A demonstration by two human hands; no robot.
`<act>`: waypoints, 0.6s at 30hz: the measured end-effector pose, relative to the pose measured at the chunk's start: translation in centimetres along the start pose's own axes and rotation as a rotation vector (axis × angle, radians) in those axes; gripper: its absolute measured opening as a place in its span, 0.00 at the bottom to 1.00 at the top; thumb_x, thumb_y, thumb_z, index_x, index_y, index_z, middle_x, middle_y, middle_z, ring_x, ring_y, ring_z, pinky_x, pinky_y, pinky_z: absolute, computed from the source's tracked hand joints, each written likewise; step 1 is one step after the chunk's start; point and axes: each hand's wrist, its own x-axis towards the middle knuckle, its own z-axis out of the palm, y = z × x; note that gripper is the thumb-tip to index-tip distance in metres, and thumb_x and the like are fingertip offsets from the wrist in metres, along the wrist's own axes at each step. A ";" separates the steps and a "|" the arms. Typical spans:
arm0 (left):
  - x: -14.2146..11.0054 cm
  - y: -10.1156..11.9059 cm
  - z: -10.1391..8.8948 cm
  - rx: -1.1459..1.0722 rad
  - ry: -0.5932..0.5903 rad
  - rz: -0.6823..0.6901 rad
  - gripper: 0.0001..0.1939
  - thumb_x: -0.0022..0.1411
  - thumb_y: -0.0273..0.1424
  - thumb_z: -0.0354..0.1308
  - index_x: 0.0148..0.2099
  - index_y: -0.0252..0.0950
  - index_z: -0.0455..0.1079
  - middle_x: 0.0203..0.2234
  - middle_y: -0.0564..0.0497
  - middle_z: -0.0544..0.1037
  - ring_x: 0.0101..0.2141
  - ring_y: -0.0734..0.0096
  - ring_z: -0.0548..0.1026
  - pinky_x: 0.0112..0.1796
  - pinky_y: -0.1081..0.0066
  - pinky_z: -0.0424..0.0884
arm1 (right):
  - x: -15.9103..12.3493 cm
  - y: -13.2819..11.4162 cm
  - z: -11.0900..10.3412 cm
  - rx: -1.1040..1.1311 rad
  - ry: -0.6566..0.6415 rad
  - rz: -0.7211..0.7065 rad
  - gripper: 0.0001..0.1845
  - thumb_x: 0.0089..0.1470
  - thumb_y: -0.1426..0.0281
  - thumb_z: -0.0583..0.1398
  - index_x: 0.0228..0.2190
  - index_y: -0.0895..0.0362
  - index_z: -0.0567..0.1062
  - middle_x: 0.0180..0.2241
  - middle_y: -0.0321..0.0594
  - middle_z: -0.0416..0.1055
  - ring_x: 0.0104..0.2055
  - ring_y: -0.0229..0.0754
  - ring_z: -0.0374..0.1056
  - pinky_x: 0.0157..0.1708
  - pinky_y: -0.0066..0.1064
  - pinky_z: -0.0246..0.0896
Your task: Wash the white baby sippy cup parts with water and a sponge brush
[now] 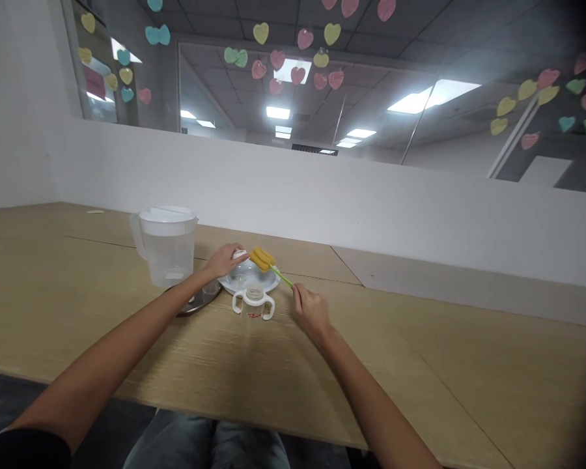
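Wooden table (420,365), heart-stickered glass wall (297,58)

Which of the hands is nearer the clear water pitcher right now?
Left. The left hand rests on a small item just right of the pitcher; the right hand is farther right, holding the green-handled sponge brush.

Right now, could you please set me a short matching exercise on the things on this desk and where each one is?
Things:
1. pitcher
2. sponge brush
3. handled cup
4. white plate

Places or states:
A. stands nearest the person, in front of the plate
B. under the left hand
C. clear, white-lidded, at far left
D. yellow head, green handle held by the right hand

Pairs: 1-C, 2-D, 3-A, 4-B
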 end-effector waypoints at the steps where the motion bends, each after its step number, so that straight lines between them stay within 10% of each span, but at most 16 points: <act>1: 0.0 -0.1 0.1 -0.013 0.016 0.006 0.20 0.59 0.44 0.48 0.47 0.35 0.65 0.40 0.47 0.72 0.41 0.68 0.69 0.44 0.70 0.64 | 0.0 0.0 0.0 -0.002 -0.004 -0.001 0.24 0.63 0.66 0.41 0.30 0.60 0.73 0.18 0.38 0.69 0.17 0.31 0.58 0.21 0.27 0.37; 10: 0.0 0.0 0.0 0.010 -0.053 -0.011 0.20 0.52 0.27 0.51 0.50 0.33 0.61 0.47 0.47 0.68 0.47 0.67 0.66 0.51 0.69 0.63 | 0.0 -0.2 -0.2 -0.009 -0.072 0.010 0.24 0.63 0.66 0.41 0.31 0.60 0.73 0.20 0.39 0.70 0.18 0.32 0.60 0.22 0.27 0.37; 18: -0.3 0.6 1.3 0.101 -0.405 0.002 0.25 0.47 0.28 0.57 0.50 0.37 0.67 0.43 0.47 0.74 0.40 0.65 0.72 0.43 0.71 0.67 | 0.0 -0.2 0.0 -0.018 -0.053 0.010 0.23 0.63 0.66 0.42 0.30 0.59 0.73 0.19 0.38 0.70 0.18 0.33 0.60 0.22 0.27 0.36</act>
